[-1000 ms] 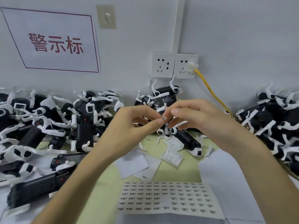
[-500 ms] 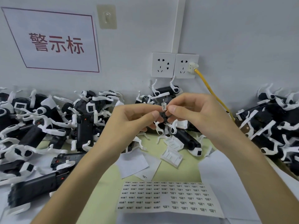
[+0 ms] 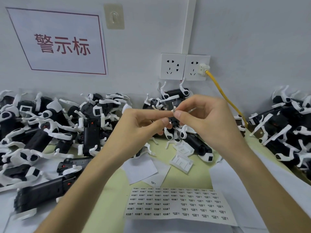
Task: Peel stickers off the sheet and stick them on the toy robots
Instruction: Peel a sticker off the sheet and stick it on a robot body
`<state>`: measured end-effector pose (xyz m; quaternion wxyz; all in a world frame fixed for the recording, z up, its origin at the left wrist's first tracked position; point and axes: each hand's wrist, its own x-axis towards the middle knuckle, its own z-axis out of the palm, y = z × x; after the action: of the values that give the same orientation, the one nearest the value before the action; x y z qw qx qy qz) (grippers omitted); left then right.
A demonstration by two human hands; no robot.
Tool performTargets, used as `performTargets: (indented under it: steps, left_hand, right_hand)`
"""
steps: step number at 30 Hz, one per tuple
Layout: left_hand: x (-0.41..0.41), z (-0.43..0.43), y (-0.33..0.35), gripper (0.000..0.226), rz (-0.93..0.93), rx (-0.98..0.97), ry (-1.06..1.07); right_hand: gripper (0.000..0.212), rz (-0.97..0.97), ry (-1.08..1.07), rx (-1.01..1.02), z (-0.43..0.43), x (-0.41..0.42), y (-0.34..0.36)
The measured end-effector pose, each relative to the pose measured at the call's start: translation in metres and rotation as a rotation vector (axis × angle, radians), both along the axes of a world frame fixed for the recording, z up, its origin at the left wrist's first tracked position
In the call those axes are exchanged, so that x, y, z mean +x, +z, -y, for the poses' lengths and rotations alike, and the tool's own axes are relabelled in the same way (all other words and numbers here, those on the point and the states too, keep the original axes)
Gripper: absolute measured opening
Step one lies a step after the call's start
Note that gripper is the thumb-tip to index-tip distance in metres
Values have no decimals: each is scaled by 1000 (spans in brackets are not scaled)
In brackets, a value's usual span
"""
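Note:
Both hands meet above the middle of the table. My right hand (image 3: 202, 118) pinches a tiny white sticker (image 3: 173, 111) between thumb and forefinger. My left hand (image 3: 139, 125) touches the same spot with its fingertips, and a small black part (image 3: 173, 122) shows between the two hands; who holds it I cannot tell. The sticker sheet (image 3: 178, 204) lies flat near the front edge, with rows of small printed labels. Black-and-white toy robots are heaped on the left (image 3: 47, 132), behind the hands (image 3: 171, 96) and on the right (image 3: 289, 132).
Two white plastic covers (image 3: 181, 161) and loose backing papers (image 3: 143, 170) lie on the green table between the sheet and the robots. A yellow cable (image 3: 223, 96) runs from the wall socket (image 3: 196, 68) down to the right. White paper (image 3: 235, 182) lies at the front right.
Both hands have risen a little and drawn closer to the wall. The sticker has gone from my left fingertip to a pinch in my right hand.

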<state>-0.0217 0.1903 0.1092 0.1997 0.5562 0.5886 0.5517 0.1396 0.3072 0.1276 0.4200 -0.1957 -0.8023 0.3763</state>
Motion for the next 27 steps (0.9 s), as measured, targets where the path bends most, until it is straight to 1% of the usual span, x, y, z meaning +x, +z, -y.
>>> performTargets:
  steps: [6,8,10,12,15,17,19,21,23,27]
  left_hand:
    - [-7,-1,-1,25,-51,-75,5]
    - [-15,-4,-8,28,-138,-159,97]
    - [-26,-7,-17,32,-271,-316,222]
    - [-34,-10,-29,37,-353,-467,314]
    - [-39,-15,-45,40,-411,-506,418]
    - [-43,-18,-51,46,-411,-545,448]
    - [-46,-19,-58,49,-382,-636,417]
    - [-48,-20,-67,43,-350,-700,370]
    - [-48,-21,-75,41,-330,-690,352]
    - [-54,-20,-75,21,-283,-625,333]
  right_hand:
    - [16,51,-55,73,4,-5,-5]
    - [16,50,-36,64,5,-6,-5]
    - [16,15,-20,35,5,-5,-4]
    - [14,-37,1,-13,4,-3,-2]
    - [11,-78,28,-59,2,-2,-1]
    - [12,-73,34,-64,2,-2,-1]
    - [14,-63,37,-69,1,-3,-2]
    - [13,-50,39,-72,1,-4,-3]
    - [12,-40,38,-75,0,-4,-4]
    - [12,-31,34,-84,-2,-3,-4]
